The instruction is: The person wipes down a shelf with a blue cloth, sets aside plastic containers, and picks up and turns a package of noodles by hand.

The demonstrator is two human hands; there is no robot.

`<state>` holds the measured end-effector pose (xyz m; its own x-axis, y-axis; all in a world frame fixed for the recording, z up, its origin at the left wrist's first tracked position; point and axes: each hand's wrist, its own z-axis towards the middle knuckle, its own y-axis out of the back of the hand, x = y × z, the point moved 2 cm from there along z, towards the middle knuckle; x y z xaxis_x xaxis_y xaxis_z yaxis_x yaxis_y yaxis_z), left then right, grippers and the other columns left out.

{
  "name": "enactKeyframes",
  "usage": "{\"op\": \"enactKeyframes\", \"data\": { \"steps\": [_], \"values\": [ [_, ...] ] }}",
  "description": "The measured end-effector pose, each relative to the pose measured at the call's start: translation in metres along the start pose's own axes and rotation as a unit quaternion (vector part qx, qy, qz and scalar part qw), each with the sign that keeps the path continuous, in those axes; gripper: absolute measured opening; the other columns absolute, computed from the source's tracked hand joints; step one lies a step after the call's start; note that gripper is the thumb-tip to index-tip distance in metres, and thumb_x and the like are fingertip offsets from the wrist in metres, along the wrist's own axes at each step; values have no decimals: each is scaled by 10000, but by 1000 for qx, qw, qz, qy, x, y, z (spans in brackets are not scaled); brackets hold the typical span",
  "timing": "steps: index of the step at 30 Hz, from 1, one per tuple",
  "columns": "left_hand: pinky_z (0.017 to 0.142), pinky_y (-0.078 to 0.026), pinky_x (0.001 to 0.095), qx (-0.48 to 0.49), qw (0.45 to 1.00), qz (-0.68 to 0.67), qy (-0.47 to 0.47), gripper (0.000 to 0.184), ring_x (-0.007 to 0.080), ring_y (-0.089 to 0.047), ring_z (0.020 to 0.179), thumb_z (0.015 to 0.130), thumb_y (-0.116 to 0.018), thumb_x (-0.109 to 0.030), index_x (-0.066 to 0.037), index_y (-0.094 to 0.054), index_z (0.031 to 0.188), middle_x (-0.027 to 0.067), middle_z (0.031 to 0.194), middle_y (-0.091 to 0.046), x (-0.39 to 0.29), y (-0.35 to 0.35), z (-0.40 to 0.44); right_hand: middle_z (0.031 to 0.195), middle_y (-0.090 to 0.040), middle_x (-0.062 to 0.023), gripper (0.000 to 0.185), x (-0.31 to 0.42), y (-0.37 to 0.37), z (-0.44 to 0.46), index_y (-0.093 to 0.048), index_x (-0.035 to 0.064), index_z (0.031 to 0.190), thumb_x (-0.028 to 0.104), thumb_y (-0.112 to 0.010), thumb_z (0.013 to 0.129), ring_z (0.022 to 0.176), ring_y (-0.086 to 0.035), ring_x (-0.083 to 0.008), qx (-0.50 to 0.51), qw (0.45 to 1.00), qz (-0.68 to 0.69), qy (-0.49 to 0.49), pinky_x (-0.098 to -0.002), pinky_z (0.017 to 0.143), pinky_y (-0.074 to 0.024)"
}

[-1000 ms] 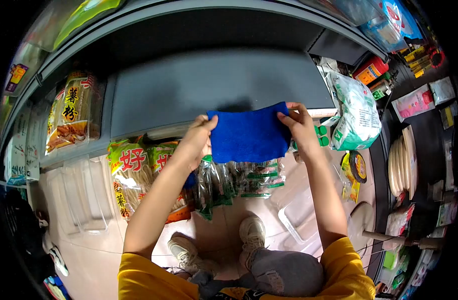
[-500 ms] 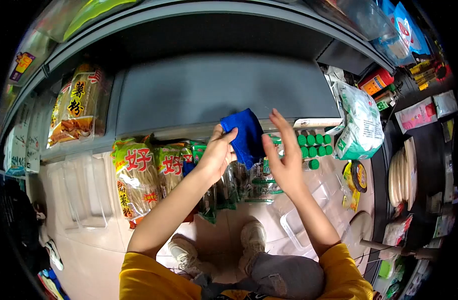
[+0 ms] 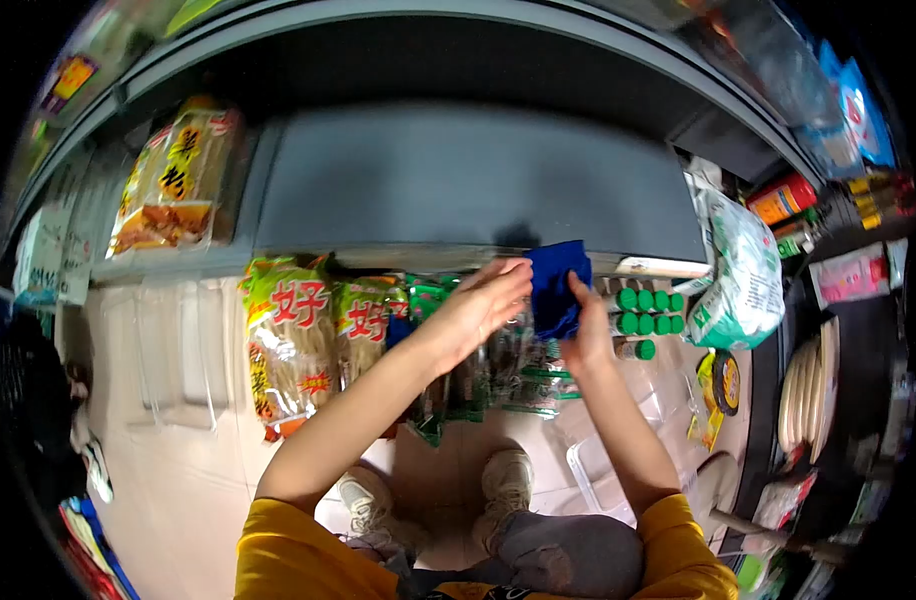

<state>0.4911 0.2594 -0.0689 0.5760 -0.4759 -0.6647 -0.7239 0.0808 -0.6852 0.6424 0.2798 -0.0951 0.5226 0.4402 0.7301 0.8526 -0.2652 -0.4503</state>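
A folded dark blue cloth point(image 3: 556, 290) is held up in front of the grey shelf's edge, over the goods on the floor. My right hand point(image 3: 590, 335) grips its right side, thumb across the near face and the other fingers mostly hidden behind. At the cloth's left edge, my left hand point(image 3: 483, 308) has its fingertips closed together against the fabric; motion blurs them slightly. Below my hands lie dark packs with green edges point(image 3: 468, 385) and noodle packs with red lettering point(image 3: 290, 350). Green-capped bottles point(image 3: 645, 312) stand in rows right of the cloth.
The grey shelf board point(image 3: 478, 185) spans the space ahead, under an upper shelf rim. A noodle pack point(image 3: 183, 185) sits at its left end, and a white-green bag point(image 3: 738, 265) at its right. Clear plastic bins point(image 3: 183, 360) lie on the tiled floor. My shoes point(image 3: 508, 485) are below.
My right hand, open beside the cloth before, now grips its right side. The cloth has moved right and slightly down, and my left hand has shifted to its left edge. The view has shifted.
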Motion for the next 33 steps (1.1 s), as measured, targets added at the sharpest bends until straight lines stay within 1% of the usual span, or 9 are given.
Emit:
{"op": "enactKeyframes", "data": {
  "steps": [8,11,13,15,19,21,23,26,33],
  "values": [
    [802,-383,240,-282,905,259,-188,197,136,-493,910,816,-441,-45,5,-458,1005,79,968,-536,-6,102,-40,921,-542,-53,235,7,-64,60,-499,31,956,186,-505,779,795,-515,-172,-4,991,-110,71,-291,728,-408],
    [696,-443,330,-331,763,513,-212,298,268,-554,798,772,-486,-71,28,-427,1046,155,918,-552,-24,105,-60,883,-550,-74,239,6,-107,69,-494,-10,952,165,-505,789,762,-519,-156,35,970,-164,177,-273,711,-404],
    [801,-404,356,-336,760,518,-204,352,326,-503,926,753,-500,-85,34,-429,1076,195,1031,-507,-26,111,-58,804,-551,-52,232,-10,-120,94,-511,-17,914,185,-499,803,702,-498,-138,38,961,-185,201,-267,655,-398],
    [911,-317,332,-345,567,680,-312,356,310,-396,1082,767,-492,-104,42,-424,1084,203,1135,-433,-24,119,-46,728,-537,-48,225,-23,-135,115,-514,-20,866,198,-484,818,628,-453,-127,40,876,-360,317,-265,585,-380],
    [979,-201,395,-361,481,772,-206,373,275,-303,1168,790,-449,-174,27,-428,1104,183,1205,-379,-20,141,-28,897,-559,-177,260,-83,-160,132,-538,1,879,244,-499,795,808,-538,-268,186,690,-572,404,-319,699,-412],
    [982,-189,406,-371,483,771,-185,365,269,-301,1171,795,-432,-183,22,-439,1096,180,1203,-382,-19,149,-26,1104,-481,-177,311,-101,-164,124,-538,17,991,251,-488,793,1038,-439,-312,245,561,-633,473,-350,858,-352],
    [980,-198,401,-345,480,786,-178,359,277,-307,1165,788,-441,-178,18,-449,1088,185,1200,-384,-18,149,-27,1180,-427,-147,322,-94,-169,112,-517,38,1065,215,-478,798,1108,-370,-303,290,606,-634,383,-369,933,-274],
    [979,-202,400,-342,477,791,-172,345,281,-321,1154,758,-446,-136,21,-458,1064,185,1195,-389,-21,150,-25,1245,-354,-148,344,-87,-167,115,-465,49,1127,175,-471,807,1167,-298,-306,356,478,-658,461,-378,973,-212],
    [990,-176,399,-346,467,793,-181,381,279,-314,1152,727,-456,-100,18,-405,1086,173,1195,-382,-17,151,-25,1290,-284,-138,381,-98,-171,139,-385,80,1201,195,-424,841,1210,-234,-272,397,483,-668,404,-366,1005,-126]
  ]
}}
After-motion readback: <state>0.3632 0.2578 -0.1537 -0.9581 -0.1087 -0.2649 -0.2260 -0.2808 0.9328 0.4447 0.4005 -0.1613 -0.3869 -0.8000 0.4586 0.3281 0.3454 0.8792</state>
